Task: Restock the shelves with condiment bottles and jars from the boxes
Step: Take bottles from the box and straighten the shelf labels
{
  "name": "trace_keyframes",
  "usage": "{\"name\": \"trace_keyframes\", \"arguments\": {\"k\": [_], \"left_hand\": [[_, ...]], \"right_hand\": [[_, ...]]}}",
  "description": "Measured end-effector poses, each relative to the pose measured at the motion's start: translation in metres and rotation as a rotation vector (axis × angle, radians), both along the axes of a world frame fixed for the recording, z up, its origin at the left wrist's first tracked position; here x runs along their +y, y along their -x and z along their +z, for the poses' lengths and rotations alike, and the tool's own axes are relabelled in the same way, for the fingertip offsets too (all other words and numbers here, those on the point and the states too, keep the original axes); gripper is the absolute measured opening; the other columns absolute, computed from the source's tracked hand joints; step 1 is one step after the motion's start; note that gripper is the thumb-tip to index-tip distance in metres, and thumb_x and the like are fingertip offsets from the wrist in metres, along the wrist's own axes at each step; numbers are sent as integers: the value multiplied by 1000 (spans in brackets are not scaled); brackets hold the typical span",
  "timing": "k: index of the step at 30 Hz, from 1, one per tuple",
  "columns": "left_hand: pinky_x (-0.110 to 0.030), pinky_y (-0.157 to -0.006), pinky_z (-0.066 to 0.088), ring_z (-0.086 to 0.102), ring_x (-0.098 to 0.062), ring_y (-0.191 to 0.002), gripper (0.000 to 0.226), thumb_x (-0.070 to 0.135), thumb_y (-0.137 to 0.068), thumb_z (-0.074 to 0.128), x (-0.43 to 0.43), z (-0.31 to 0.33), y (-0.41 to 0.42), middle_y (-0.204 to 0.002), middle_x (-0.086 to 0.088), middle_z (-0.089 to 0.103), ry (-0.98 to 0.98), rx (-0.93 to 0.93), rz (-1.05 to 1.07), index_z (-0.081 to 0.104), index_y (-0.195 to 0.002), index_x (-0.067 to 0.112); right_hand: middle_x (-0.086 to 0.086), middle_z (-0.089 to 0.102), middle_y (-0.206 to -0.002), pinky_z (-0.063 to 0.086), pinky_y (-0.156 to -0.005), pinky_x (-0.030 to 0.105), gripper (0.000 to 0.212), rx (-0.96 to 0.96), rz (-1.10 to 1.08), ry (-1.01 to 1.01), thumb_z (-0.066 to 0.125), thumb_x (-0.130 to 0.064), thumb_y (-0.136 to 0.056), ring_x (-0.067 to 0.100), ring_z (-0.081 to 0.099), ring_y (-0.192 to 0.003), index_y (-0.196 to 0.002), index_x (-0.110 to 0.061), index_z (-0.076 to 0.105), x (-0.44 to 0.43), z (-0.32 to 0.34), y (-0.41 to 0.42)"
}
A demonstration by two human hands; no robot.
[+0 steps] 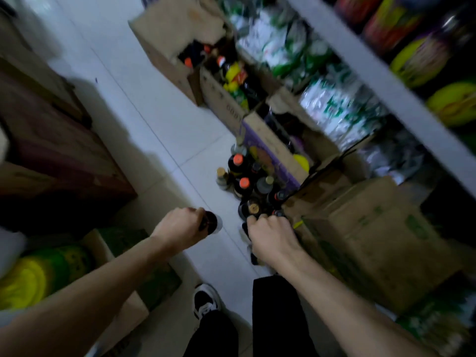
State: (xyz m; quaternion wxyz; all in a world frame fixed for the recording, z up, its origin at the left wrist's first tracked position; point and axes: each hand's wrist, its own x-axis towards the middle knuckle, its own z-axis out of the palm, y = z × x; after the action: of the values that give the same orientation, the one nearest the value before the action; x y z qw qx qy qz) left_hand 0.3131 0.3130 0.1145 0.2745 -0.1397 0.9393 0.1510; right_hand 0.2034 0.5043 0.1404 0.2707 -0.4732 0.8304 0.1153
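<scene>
My left hand (181, 229) grips the top of a dark bottle (211, 222) that hangs above the white floor. My right hand (271, 237) is curled round the neck of another dark bottle (247, 231), mostly hidden beneath the hand. Just beyond my hands, several dark bottles with orange and beige caps (244, 182) stand in a cluster on the floor. Open cardboard boxes (221, 96) holding more bottles line the foot of the shelf (381, 73) on the right. The picture is blurred by motion.
A closed cardboard box (381, 235) sits at the right beside my right arm. Green-and-white packets (332, 104) fill the low shelf, jars with yellow lids (453, 104) the one above. Brown boxes (51, 150) stand at the left. My shoe (204, 300) is on the floor below.
</scene>
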Motion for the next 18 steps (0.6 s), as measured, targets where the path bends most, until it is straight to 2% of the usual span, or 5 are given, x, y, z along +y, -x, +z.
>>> {"name": "trace_keyframes", "arguments": {"k": [5, 9, 12, 14, 18], "left_hand": [[-38, -68, 52, 61, -27, -75, 27, 44, -94, 50, -37, 176, 32, -88, -5, 65, 99, 75, -73, 52, -96, 17], [-36, -70, 52, 63, -30, -85, 29, 46, -89, 54, -55, 331, 60, -94, -7, 65, 130, 144, -107, 52, -95, 17], [-34, -67, 50, 60, -27, -80, 25, 45, -87, 56, -59, 446, 76, -91, -5, 61, 155, 173, -119, 48, -90, 21], [-28, -62, 45, 52, -20, -71, 20, 42, -88, 58, -60, 520, 81, -82, 1, 54, 152, 259, -133, 49, -89, 24], [-19, -54, 44, 56, -22, -65, 29, 39, -89, 66, -58, 652, 85, -66, 3, 53, 134, 440, -216, 58, -83, 12]], "right_hand": [[12, 63, -103, 36, -64, 36, 21, -96, -66, 81, 56, -33, -95, 36, 62, -98, -102, -14, 52, -20, 192, 51], [5, 62, -96, 52, -71, 40, 18, -174, -86, 88, 60, -35, -96, 27, 60, -90, -102, -18, 57, -30, 357, 94], [-9, 55, -80, 42, -54, 28, 13, -157, -60, 116, 65, -33, -93, 9, 51, -70, -93, -30, 53, -34, 481, 120], [-14, 58, -81, 36, -51, 22, 13, -124, -46, 127, 67, -32, -93, 2, 50, -65, -104, -28, 61, -34, 564, 130], [-10, 64, -68, 49, -59, 23, 19, -33, -32, 190, 73, -28, -88, 5, 60, -60, -105, -24, 67, -23, 706, 129]]}}
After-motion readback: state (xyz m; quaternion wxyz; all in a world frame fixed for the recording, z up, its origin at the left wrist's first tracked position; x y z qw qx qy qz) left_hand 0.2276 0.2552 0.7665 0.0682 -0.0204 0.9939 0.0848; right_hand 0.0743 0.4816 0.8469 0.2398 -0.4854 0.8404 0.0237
